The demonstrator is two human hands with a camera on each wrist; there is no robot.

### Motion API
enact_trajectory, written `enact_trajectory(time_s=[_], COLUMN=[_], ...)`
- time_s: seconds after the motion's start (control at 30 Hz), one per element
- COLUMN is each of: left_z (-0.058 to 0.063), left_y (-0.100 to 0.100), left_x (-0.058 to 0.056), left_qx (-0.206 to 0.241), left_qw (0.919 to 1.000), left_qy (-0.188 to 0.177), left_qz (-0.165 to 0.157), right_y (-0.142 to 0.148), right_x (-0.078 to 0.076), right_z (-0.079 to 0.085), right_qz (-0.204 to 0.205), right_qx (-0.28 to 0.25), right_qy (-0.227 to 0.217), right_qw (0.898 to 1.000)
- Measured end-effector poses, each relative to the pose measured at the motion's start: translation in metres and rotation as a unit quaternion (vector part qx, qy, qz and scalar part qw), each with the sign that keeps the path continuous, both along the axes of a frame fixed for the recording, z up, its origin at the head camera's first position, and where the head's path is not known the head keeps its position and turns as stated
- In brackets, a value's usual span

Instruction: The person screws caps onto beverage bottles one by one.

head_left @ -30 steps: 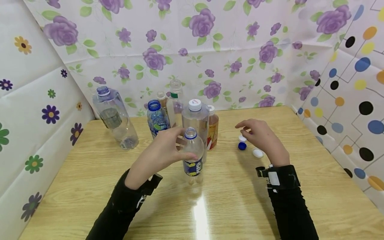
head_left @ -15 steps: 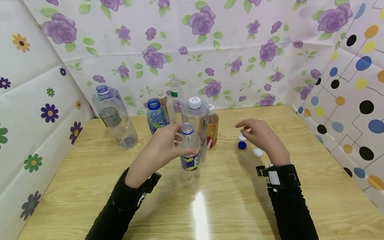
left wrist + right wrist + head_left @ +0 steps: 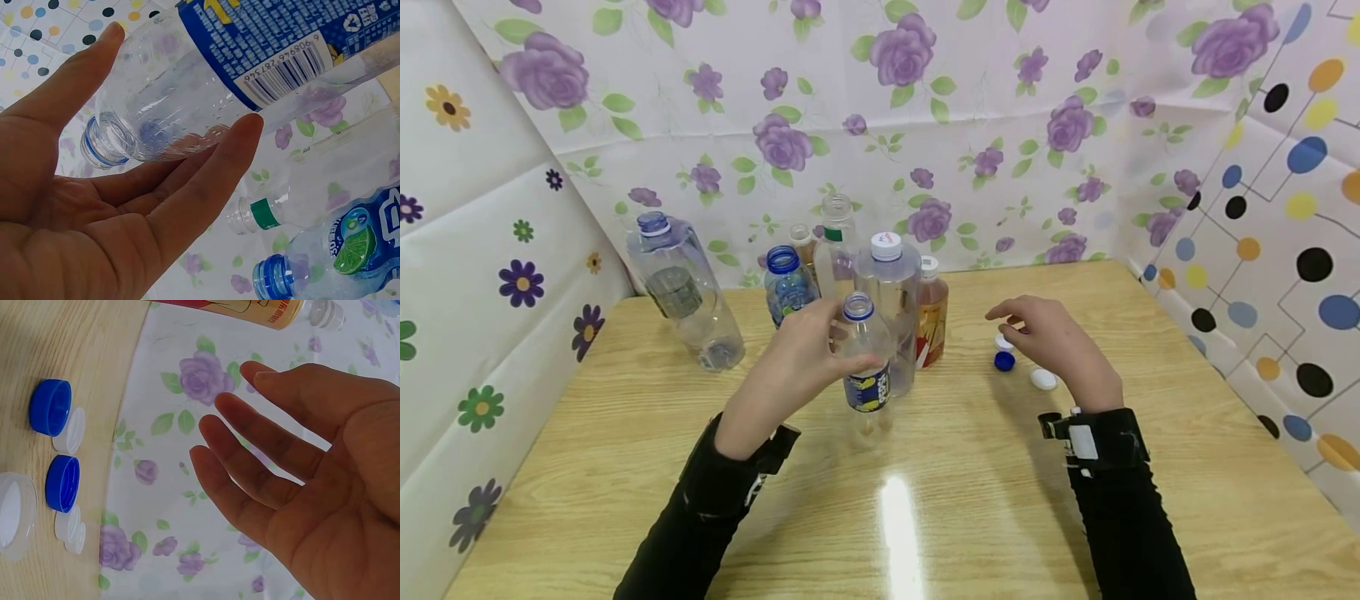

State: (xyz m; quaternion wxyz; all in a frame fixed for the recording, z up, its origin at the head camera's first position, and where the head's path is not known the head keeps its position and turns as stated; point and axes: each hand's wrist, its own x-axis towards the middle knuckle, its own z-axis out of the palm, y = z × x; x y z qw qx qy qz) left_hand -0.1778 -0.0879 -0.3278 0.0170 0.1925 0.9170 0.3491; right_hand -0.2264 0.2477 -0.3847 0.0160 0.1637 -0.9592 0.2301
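Observation:
My left hand [image 3: 805, 350] grips a clear plastic soda bottle [image 3: 867, 392] with a blue-and-yellow label and an uncapped neck. In the left wrist view, thumb and fingers curve about the bottle's shoulder, below the blue-ringed neck [image 3: 103, 144]. Right behind it stands a large clear bottle [image 3: 898, 292] with a white cap, overlapped by the soda bottle in the head view. My right hand [image 3: 1048, 337] hovers over the table's right side with relaxed fingers and nothing in it. Beneath and beside it lie loose caps: a blue cap [image 3: 1004, 361] and a white cap [image 3: 1043, 379].
Several other bottles stand at the back: a blue-necked bottle [image 3: 790, 287], a tall clear one with a green band [image 3: 833, 235], and an amber one [image 3: 932, 317]. A large uncapped bottle [image 3: 681, 287] leans toward the left. The right wrist view shows several caps, including a blue cap [image 3: 61, 484].
My left hand and the soda bottle have moved back and slightly left, closer to the large white-capped bottle. The right hand has stayed in place.

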Motion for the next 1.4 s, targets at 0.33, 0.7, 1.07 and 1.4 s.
enact_trajectory(time_s=[0.33,0.7,1.07,1.4], left_z=[0.002,0.001,0.002,0.002], left_y=[-0.006,-0.011,-0.011,-0.011], left_x=[-0.003,-0.005,-0.005,-0.006], left_qx=[-0.001,-0.009,-0.009,-0.009], left_qw=[0.9994,0.9986,0.9978,0.9978], left_qy=[-0.027,-0.021,-0.05,-0.045], left_qz=[-0.024,-0.048,-0.042,-0.047], right_y=[0.002,0.002,0.001,0.003], right_x=[-0.008,-0.018,-0.021,-0.022], right_z=[-0.017,-0.04,-0.049,-0.053], right_qz=[0.019,0.003,0.002,0.016], right_qx=[0.015,0.031,0.042,0.062], right_qy=[-0.037,-0.099,-0.103,-0.085], right_qw=[0.999,0.995,0.994,0.994])
